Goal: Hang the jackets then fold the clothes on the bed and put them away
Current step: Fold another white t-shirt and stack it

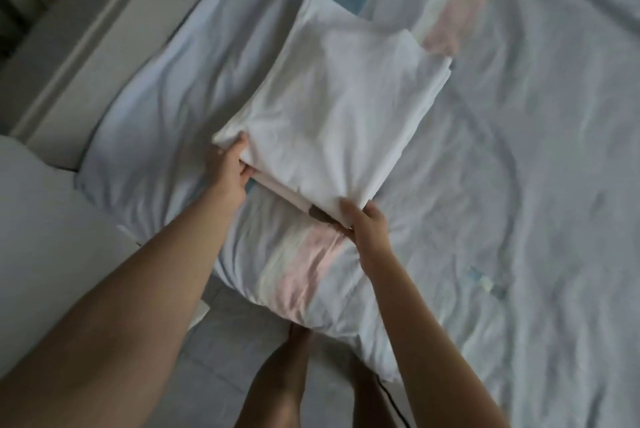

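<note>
Your left hand [231,168] and right hand [364,224] each pinch a near corner of the folded white garment [332,126], held just above the bed [519,185]. Keep both corners level, or the layers, seemingly several, may slide apart.

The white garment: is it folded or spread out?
Folded. The white garment is a compact rectangle with layered edges; the left hand and right hand grip its near corners.

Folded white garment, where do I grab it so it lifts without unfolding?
Take the folded white garment by its two near corners, from the near side, where the left hand and right hand now grip: the layers stack there, so pinching through all likely keeps the fold.
</note>
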A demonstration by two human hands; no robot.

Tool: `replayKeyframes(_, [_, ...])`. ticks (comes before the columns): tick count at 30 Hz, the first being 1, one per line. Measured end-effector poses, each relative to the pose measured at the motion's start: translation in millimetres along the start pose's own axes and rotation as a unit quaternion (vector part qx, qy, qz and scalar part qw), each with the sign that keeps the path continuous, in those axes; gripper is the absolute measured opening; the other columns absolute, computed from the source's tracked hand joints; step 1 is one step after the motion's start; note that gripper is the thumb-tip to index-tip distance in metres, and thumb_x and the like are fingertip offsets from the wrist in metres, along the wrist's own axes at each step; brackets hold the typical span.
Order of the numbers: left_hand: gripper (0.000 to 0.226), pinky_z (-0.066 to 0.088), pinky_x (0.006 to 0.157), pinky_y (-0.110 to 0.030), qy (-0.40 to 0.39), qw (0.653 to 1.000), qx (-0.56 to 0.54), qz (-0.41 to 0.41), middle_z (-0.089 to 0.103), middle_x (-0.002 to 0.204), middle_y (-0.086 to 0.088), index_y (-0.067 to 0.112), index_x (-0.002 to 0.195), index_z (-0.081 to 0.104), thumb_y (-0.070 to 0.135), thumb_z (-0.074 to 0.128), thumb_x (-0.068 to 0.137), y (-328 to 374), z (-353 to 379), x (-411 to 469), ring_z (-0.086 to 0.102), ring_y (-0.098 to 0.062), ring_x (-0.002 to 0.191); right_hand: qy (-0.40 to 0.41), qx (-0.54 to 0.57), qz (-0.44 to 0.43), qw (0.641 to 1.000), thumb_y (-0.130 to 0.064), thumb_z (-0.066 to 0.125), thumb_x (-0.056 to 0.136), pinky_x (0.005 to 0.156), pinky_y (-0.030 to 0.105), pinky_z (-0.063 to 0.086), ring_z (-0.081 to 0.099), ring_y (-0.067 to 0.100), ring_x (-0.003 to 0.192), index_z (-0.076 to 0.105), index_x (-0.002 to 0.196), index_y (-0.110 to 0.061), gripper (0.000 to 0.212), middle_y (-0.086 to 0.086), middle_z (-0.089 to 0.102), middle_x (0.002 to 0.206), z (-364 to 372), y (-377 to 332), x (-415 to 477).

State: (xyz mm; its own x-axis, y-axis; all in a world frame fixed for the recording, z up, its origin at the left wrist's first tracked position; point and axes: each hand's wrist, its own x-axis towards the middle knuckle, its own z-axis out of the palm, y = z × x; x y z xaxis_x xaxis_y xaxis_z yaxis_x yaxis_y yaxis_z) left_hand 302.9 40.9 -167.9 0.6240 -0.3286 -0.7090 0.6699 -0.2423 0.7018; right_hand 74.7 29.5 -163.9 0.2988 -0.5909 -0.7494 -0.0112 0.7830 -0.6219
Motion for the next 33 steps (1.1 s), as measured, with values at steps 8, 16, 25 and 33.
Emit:
replayKeyframes(8, [0.051,0.05,0.096,-0.041,0.134,0.983,0.122,0.021,0.055,0.132,-0.015,0.008,0.134,0.049,0.031,0.057,0.089,-11,-6,18,0.057,-0.03,0.117,0.006,-0.012,0.026,1.0,-0.01,0.065,0.078,0.075,0.034,0.051,0.063,0.027,0.091,0.065,0.1,-0.006,0.022,0.01,0.067,0.095,-13,2,1])
replayKeyframes(16, [0.047,0.027,0.102,-0.027,0.254,0.925,0.265,0.1,0.043,0.142,-0.023,-0.006,0.138,0.038,0.015,0.046,0.097,-14,0,19,0.042,-0.031,0.131,-0.064,-0.233,-0.01,0.97,-0.004,0.064,0.087,0.059,0.018,0.047,0.06,0.005,0.057,0.064,0.082,-0.005,0.005,0.003,0.062,0.068,-21,-12,1])
replayKeyframes(25, [0.049,0.039,0.087,-0.034,0.259,0.931,0.213,0.145,0.061,0.117,-0.026,-0.009,0.11,0.061,0.036,0.047,0.097,7,1,33,0.057,-0.035,0.11,0.049,-0.1,-0.066,0.992,-0.03,0.065,0.088,0.071,0.03,0.056,0.068,0.018,0.082,0.065,0.095,-0.014,0.018,0.006,0.07,0.095,-34,-116,65])
replayKeyframes(33, [0.046,0.034,0.059,-0.028,-0.108,0.928,0.332,-0.128,0.055,0.076,-0.009,0.014,0.085,0.056,0.058,0.041,0.089,81,2,78,0.05,-0.023,0.062,0.101,0.071,-0.016,0.992,-0.013,0.062,0.09,0.053,0.022,0.054,0.064,0.016,0.078,0.059,0.111,-0.007,0.022,0.005,0.066,0.093,-38,-168,128])
